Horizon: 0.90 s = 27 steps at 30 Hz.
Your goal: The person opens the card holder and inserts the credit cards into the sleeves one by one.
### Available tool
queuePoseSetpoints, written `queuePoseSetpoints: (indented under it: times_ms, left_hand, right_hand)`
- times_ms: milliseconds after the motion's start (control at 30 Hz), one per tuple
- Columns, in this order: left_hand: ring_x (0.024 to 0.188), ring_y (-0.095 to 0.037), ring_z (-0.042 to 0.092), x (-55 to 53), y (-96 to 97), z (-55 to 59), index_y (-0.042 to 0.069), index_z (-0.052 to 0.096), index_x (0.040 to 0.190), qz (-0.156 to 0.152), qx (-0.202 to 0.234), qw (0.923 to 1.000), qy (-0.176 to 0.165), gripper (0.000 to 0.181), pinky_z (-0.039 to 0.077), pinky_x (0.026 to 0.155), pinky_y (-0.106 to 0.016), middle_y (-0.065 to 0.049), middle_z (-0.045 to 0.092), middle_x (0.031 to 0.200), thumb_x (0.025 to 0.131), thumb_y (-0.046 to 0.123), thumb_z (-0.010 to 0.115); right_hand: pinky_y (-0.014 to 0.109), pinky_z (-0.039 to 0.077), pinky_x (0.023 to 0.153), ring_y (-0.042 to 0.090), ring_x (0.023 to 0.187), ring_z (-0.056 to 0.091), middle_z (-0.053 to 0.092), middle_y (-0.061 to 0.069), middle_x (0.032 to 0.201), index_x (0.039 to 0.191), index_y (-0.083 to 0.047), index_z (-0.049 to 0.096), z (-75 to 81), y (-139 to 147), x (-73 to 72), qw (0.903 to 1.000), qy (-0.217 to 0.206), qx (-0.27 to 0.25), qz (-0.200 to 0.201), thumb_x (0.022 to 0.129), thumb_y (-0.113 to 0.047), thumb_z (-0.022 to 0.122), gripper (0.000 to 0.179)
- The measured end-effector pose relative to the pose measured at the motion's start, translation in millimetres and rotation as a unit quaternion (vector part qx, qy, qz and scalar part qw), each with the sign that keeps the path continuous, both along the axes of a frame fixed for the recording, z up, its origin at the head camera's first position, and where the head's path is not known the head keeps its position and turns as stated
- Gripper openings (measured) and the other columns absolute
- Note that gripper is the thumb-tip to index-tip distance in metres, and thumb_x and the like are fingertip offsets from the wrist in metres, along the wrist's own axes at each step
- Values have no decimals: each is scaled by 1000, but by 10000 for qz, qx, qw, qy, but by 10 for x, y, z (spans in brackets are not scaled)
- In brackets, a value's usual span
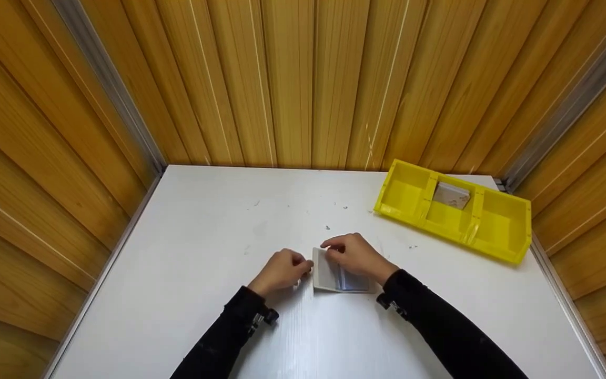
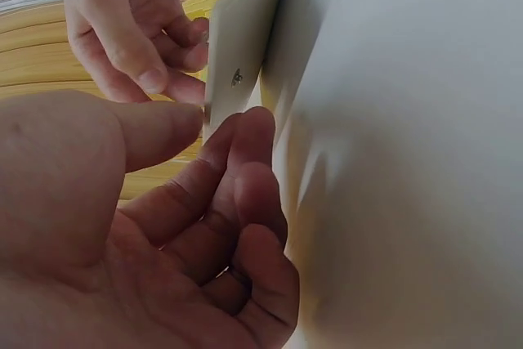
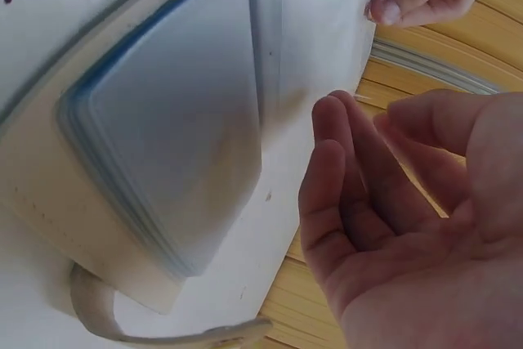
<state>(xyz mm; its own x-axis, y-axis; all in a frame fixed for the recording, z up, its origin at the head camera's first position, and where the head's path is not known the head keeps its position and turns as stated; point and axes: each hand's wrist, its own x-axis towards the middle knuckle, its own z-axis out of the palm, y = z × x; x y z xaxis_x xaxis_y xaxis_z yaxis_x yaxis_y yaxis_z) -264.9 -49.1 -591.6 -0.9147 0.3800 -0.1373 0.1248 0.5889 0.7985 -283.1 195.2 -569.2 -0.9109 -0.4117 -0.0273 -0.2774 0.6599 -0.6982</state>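
Observation:
A pale card holder (image 1: 325, 276) lies opened on the white table, with a stack of clear plastic sleeves (image 3: 172, 128) inside. My left hand (image 1: 282, 271) pinches the left edge of its raised cover (image 2: 233, 51) between thumb and fingertips. A metal snap shows on the cover's outer face. Over the sleeves hovers my right hand (image 1: 358, 257), its fingers loosely bent with nothing between them in the right wrist view. From the holder's far side a strap (image 3: 98, 316) curls out over the table.
At the back right stands a yellow three-compartment bin (image 1: 423, 223); a small stack of pale cards (image 1: 451, 196) lies in its middle compartment. Small dark specks dot the white table (image 1: 219, 210). Wood-patterned walls (image 1: 287, 84) rise behind and at both sides.

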Motion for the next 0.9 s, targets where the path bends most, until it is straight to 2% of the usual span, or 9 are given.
queuePoseSetpoints:
  times_ms: [133,333,500,667,900]
  left_hand:
    - [53,-7,50,12,-5,8,0,79,84,-16,-85,10000,33,45,38,55,-25,12,55,58,111,32,61]
    - [54,-8,50,36,8,54,3,81,84,-90,-155,9998,-31,43,38,54,-26,11,60,61,108,37,67]
    - [57,-7,52,37,72,94,6,81,78,-257,-251,9993,119,44,40,57,-25,13,61,61,102,42,76]
    - [57,-8,50,13,118,110,11,75,69,-181,-372,9990,182,44,39,56,-25,13,56,60,99,43,78]
    - [62,-10,53,14,110,90,17,71,68,-106,-428,9990,104,38,41,61,-27,11,59,65,98,38,78]
  right_hand:
    - [37,59,92,14,100,71,84,6,117,120,-12,85,-35,-5,14,9999,-14,-36,138,105,-17,73,20]
    - [32,58,88,12,95,70,85,4,109,113,-11,86,-41,-6,24,9994,20,-86,332,105,-12,71,17]
    - [30,55,83,11,89,65,82,1,99,104,-12,85,-25,14,35,9998,53,24,200,101,-11,71,15]
    - [28,53,78,11,85,63,78,0,94,101,-11,84,-15,61,58,9998,-84,96,149,100,-11,71,13]
    - [25,52,74,11,83,62,77,2,92,102,-8,84,-43,231,64,9999,-35,105,86,99,-10,69,15]
